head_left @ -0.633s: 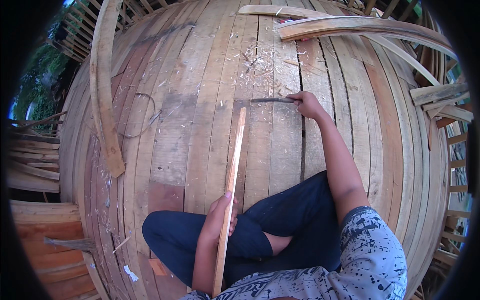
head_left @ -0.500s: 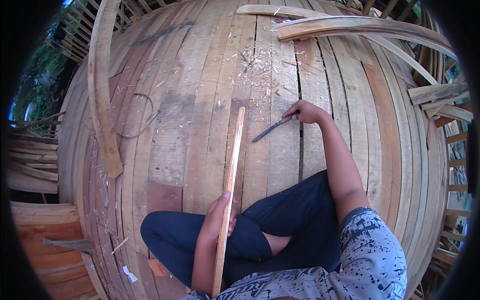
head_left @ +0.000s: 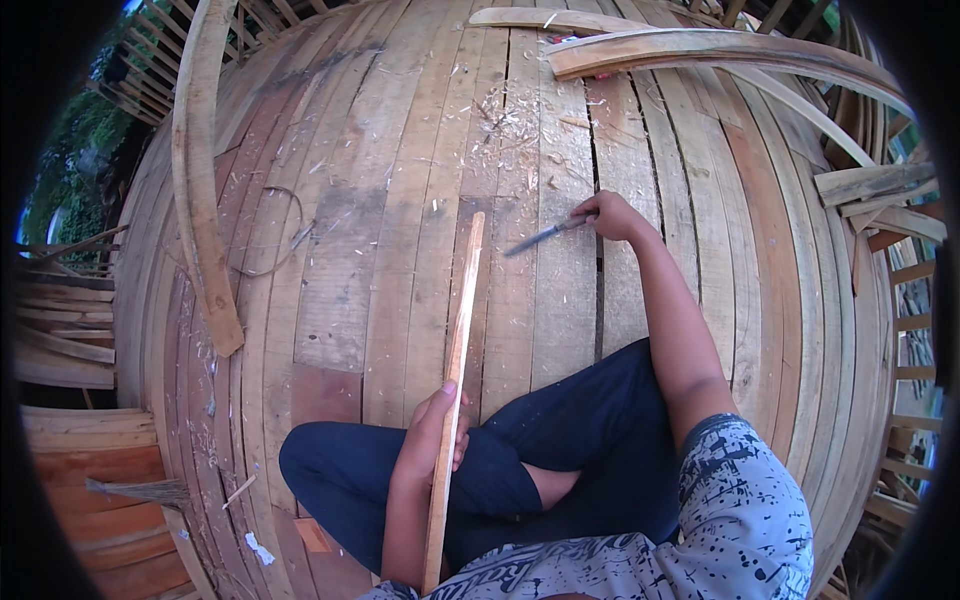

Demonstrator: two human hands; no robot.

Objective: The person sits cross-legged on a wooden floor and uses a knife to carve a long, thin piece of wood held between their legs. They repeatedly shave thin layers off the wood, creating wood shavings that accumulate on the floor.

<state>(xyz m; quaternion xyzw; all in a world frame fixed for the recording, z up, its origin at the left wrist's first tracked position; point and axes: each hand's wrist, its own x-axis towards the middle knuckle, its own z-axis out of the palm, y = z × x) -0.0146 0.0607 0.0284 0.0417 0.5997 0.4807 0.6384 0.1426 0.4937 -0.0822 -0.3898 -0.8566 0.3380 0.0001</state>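
My left hand [head_left: 436,432] is closed around the lower half of a long, thin wooden strip [head_left: 462,325]. The strip slants up and away from my body, and a pale shaved face runs along it. Out to the right, my right hand [head_left: 612,216] grips a knife [head_left: 540,239] by its handle. Its dark blade points left toward the far end of the strip, apart from it. Both hands are above the plank floor, over and beyond my crossed legs [head_left: 580,400].
Wood shavings [head_left: 510,135] litter the planks ahead. A long curved board [head_left: 200,190] lies at the left, and curved timbers [head_left: 720,48] cross the far right. A thin hoop [head_left: 298,215] rests on the floor near the left board. A bundle of twigs [head_left: 140,489] lies lower left.
My right hand has shifted slightly away from me, and the knife blade has risen to a flatter angle. The left hand and the strip have barely moved.
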